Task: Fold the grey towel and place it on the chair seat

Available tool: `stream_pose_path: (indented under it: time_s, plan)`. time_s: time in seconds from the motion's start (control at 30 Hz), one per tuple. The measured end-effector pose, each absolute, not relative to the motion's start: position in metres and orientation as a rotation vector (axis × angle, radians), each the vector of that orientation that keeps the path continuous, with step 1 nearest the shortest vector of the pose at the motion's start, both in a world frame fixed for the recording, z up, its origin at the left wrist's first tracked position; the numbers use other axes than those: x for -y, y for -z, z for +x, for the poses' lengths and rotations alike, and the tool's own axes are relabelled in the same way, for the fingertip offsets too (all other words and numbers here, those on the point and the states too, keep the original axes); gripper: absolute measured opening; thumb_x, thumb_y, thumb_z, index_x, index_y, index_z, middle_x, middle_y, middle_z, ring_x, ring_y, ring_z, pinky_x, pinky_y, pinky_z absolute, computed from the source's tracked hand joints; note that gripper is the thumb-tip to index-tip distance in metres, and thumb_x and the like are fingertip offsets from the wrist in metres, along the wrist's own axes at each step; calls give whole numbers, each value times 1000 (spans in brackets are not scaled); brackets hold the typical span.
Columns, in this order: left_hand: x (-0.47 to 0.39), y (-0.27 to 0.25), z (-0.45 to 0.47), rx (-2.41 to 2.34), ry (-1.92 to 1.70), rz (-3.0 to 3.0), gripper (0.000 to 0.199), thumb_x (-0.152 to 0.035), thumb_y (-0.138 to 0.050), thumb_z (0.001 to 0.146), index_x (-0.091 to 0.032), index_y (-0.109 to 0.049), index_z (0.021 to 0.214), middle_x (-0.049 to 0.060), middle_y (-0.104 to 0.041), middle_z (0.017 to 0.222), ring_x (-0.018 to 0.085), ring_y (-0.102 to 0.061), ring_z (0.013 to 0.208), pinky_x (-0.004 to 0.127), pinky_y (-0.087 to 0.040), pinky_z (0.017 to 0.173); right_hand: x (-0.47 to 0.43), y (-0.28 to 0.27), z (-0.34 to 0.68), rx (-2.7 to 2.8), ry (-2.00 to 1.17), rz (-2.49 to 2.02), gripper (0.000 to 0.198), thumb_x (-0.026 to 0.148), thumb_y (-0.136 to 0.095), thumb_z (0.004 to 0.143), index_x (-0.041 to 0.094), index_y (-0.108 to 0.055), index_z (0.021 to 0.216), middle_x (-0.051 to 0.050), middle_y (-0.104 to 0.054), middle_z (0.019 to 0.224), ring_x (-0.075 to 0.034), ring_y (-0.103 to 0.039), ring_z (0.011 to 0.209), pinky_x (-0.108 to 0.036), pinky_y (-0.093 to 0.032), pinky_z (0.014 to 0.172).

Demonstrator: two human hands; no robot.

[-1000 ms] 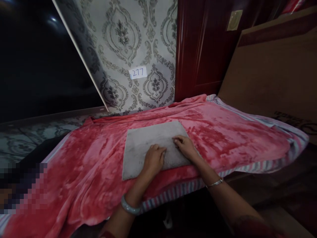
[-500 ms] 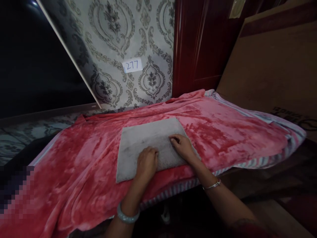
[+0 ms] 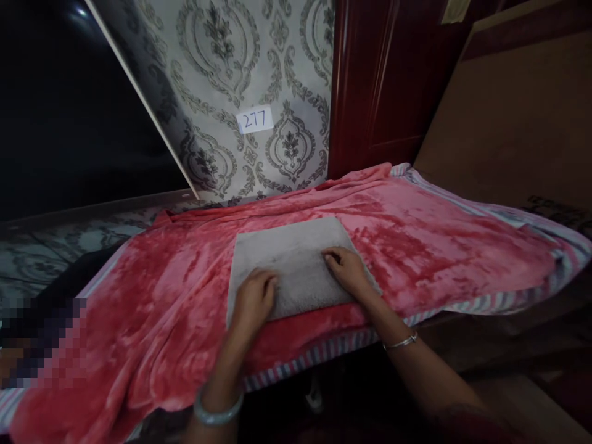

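A grey plush cloth (image 3: 296, 262), roughly rectangular, lies flat on a pink-red plush blanket (image 3: 416, 234). My left hand (image 3: 254, 299) rests over its near left part, fingers loosely bent and the thumb apart from them. A pale bangle circles that wrist. On the right part of the cloth lies my right hand (image 3: 345, 268), its fingers curved and a small gap showing between thumb and forefinger. A thin silver bracelet is on the right wrist. No object shows in either hand, and the undersides of the fingers are hidden.
The blanket's striped edge (image 3: 314, 357) hangs along the near side. Behind stand a patterned wall with a paper marked 277 (image 3: 255, 119) and a dark red door panel (image 3: 370, 80). A large cardboard box (image 3: 518, 111) leans at right; a dark screen (image 3: 78, 111) is at left.
My left hand has slid left across the cloth, nearer its left edge. My right hand stays at about the same spot on the cloth. The view has shifted slightly.
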State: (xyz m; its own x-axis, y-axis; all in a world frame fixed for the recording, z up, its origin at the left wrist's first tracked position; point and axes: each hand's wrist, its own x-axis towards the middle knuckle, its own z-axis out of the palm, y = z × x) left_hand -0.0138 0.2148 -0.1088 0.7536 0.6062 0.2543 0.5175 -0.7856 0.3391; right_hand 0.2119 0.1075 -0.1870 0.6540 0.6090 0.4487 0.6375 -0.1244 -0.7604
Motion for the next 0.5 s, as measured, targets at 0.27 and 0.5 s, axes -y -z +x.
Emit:
stream_pose_path:
  time_s: [0.27,0.5]
  plan:
    - [-194,125,56,-682,-262,2799,32,-14,-45,93,-16,-72,110,11,-65,106,22,-61,102,33,-48,91,-108,187,212,994,36,-1812,25,20,-51,84,20,-75,93,-7,-75,96,-20,-68,89,-32,-51,81]
    - [-253,122,-40,-1226,-423,2790,36,-19,-40,94,-17,-75,90,14,-67,95,28,-65,92,40,-50,81,-108,190,213,1019,72,-1799,25,20,-51,84,21,-75,94,-6,-75,96,-19,-67,90,-31,-51,82]
